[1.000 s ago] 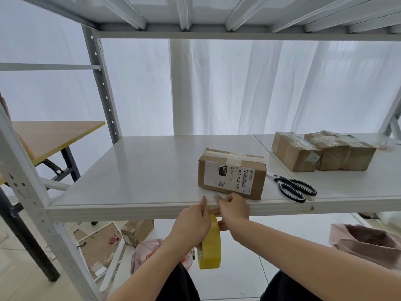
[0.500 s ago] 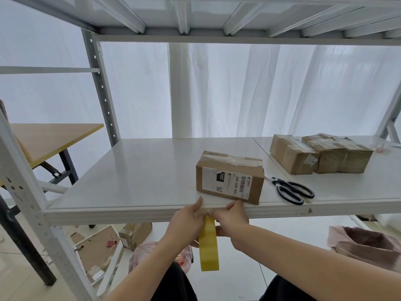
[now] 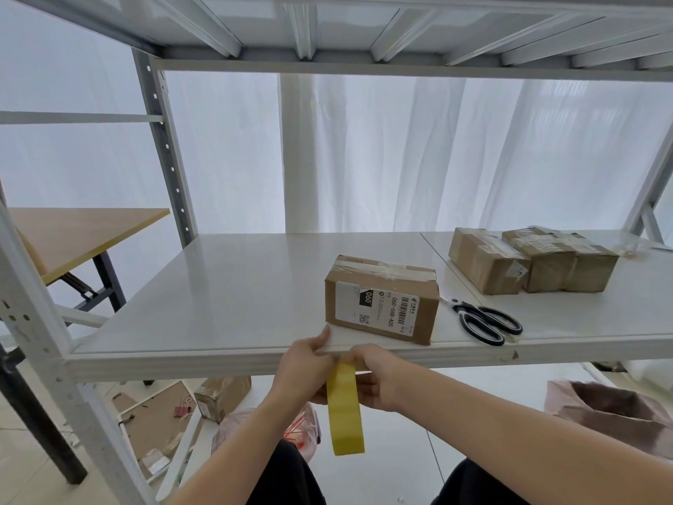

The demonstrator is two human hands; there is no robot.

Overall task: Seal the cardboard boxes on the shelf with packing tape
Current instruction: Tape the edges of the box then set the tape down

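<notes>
A small cardboard box (image 3: 380, 298) with a white shipping label stands near the front edge of the white shelf (image 3: 218, 286). Clear tape runs across its top. Just below the shelf edge, a yellow roll of packing tape (image 3: 345, 410) is seen edge-on between both hands. My left hand (image 3: 304, 366) grips its upper left side, thumb up against the shelf lip. My right hand (image 3: 371, 377) holds the right side, fingers pinching at the top of the roll. Both hands sit in front of the box, not touching it.
Black-handled scissors (image 3: 486, 318) lie right of the box. Two taped boxes (image 3: 484, 264) (image 3: 561, 264) stand at the back right. A wooden table (image 3: 73, 235) is at left. Below the shelf are a box (image 3: 222, 395), scraps and a pink bag (image 3: 612, 413).
The roll has turned more edge-on and risen a little toward the shelf lip. Both hands stay together on it at the shelf edge; the box has not moved.
</notes>
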